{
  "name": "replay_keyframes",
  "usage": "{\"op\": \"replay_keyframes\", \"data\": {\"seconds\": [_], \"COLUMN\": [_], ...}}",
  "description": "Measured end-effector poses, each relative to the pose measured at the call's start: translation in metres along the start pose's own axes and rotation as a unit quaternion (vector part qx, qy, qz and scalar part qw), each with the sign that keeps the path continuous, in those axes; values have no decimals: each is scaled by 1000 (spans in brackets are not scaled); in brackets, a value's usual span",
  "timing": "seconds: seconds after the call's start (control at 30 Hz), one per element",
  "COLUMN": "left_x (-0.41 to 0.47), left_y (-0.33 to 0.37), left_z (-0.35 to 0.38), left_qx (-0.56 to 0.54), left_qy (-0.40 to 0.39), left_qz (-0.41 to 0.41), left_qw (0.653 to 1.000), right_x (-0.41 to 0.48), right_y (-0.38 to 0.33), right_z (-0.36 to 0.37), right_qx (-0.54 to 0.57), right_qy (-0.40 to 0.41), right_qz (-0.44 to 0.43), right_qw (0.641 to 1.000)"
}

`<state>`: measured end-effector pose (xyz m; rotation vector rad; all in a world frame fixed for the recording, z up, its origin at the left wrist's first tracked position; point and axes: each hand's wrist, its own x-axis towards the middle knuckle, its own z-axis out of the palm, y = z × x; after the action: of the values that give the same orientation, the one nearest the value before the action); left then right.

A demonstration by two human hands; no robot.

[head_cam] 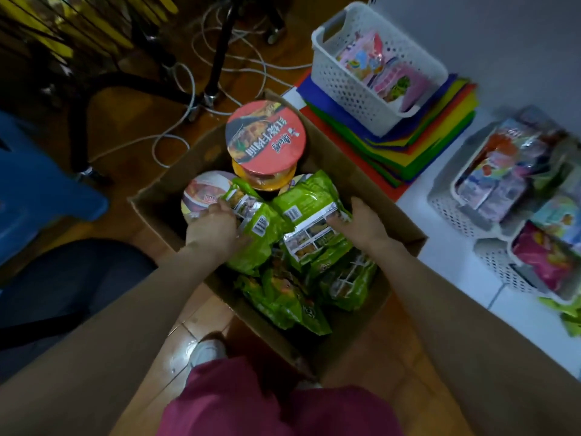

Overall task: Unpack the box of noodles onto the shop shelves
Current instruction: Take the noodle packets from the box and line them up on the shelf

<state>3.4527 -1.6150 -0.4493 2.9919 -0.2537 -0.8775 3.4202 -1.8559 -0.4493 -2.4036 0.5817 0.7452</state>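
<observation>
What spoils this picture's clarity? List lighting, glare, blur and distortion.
Head view: dim overall, the floor at upper left nearly black; glare whitens the shelf at right; soft blur smears print on the green noodle packets; wide-angle distortion bows the cardboard box and stretches both forearms toward the corners.

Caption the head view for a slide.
Both hands, left and right, grasp green noodle packets in the box.

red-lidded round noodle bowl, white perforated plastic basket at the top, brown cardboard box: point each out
red-lidded round noodle bowl (265, 136), head view, centre of lid
white perforated plastic basket (342, 86), head view, front wall
brown cardboard box (390, 212), head view, right wall
</observation>
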Motion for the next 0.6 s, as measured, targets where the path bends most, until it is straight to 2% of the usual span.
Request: {"op": "replay_keyframes", "data": {"seconds": [0.1,0.23,0.3,0.43,0.53,0.6], "left_x": [13,25,26,13,-6,-24], "left_y": [-1,-6,-11,-17,-19,-22], "left_z": [15,18,16,10,0,-14], "left_qx": [17,-40,-49,-52,-113,-188], "left_qy": [27,-14,-11,24,57,67], "left_qz": [-8,-33,-46,-12,8,-8], "left_qw": [999,999,998,998,992,980], "right_x": [14,25,24,10,-11,-30], "right_y": [2,5,5,3,-5,-14], "right_z": [14,20,20,21,17,10], "right_qx": [20,0,4,24,75,88], "right_qy": [-24,24,8,-10,1,4], "right_qz": [13,25,34,26,10,-5], "right_qw": [999,999,999,999,997,996]}}
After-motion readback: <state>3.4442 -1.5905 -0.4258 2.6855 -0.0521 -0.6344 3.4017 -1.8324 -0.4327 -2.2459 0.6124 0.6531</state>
